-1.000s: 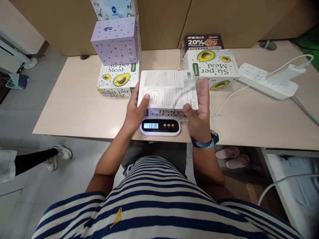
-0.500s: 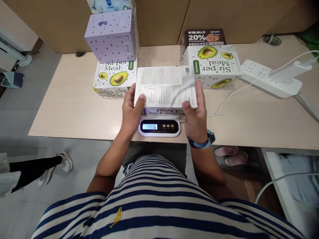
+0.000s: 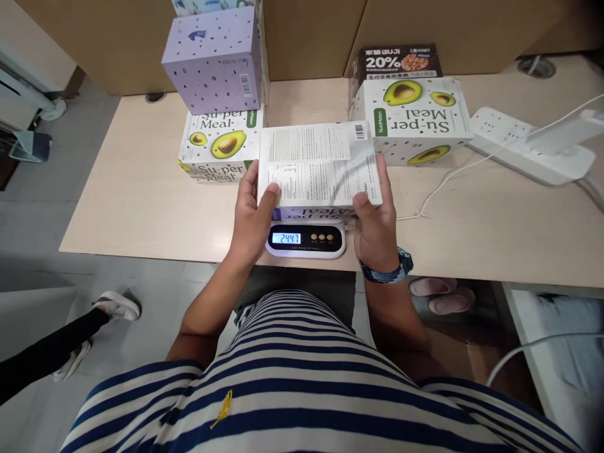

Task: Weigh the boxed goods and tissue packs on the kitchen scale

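Your left hand (image 3: pixel 249 214) and right hand (image 3: pixel 375 220) grip the Su-per Meal box (image 3: pixel 318 165) by its sides | box sits on kitchen scale (image 3: pixel 306 239) | display lit, release not yet done

Shirt: navy and white horizontal stripes (image 3: pixel 302 371), small yellow embroidered mark on the chest (image 3: pixel 221 410)
Sleeves: short, forearms bare
Right wrist: blue patterned band (image 3: pixel 387 269)
Hands: left hand (image 3: pixel 250 217), right hand (image 3: pixel 375 223), no gloves, no rings visible
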`<move>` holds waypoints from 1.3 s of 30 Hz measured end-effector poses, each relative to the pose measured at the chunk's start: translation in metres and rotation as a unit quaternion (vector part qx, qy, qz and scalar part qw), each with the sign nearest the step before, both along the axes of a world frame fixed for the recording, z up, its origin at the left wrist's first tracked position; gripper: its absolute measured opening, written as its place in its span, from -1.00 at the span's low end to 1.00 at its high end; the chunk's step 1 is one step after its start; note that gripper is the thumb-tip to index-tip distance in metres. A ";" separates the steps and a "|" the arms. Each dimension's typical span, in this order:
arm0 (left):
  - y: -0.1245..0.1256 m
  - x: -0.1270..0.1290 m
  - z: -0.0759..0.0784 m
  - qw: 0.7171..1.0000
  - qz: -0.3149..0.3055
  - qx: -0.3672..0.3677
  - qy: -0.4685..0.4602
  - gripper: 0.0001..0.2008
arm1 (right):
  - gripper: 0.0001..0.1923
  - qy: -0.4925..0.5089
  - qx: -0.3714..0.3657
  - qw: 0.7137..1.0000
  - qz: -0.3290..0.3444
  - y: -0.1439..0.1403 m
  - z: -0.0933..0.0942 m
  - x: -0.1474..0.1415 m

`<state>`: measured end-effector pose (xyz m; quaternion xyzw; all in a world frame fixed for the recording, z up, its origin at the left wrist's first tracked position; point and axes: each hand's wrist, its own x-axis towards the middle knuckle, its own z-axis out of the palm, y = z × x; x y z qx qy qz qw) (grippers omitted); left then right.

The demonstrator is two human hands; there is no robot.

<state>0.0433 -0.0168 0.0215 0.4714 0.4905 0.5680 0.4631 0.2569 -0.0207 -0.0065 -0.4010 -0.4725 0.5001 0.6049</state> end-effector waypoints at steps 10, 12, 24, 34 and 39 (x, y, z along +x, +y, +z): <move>-0.005 -0.027 -0.001 0.998 0.048 0.011 0.046 -0.15 | -0.40 -0.044 0.036 0.996 -0.072 -0.004 -0.004 0.009; -0.003 -0.038 -0.004 0.997 0.062 0.004 0.041 -0.15 | -0.43 -0.034 0.040 0.995 -0.081 -0.003 -0.006 0.011; -0.007 -0.052 -0.007 0.996 0.082 -0.012 0.033 -0.15 | -0.44 -0.007 0.017 0.993 -0.115 -0.003 -0.003 0.016; -0.007 -0.061 -0.008 0.995 0.088 0.002 0.048 -0.20 | -0.40 -0.028 0.020 0.990 -0.136 0.005 -0.023 0.045; -0.010 -0.048 -0.008 0.997 0.071 -0.004 0.043 -0.15 | -0.44 -0.006 0.025 0.986 -0.167 0.008 -0.024 0.036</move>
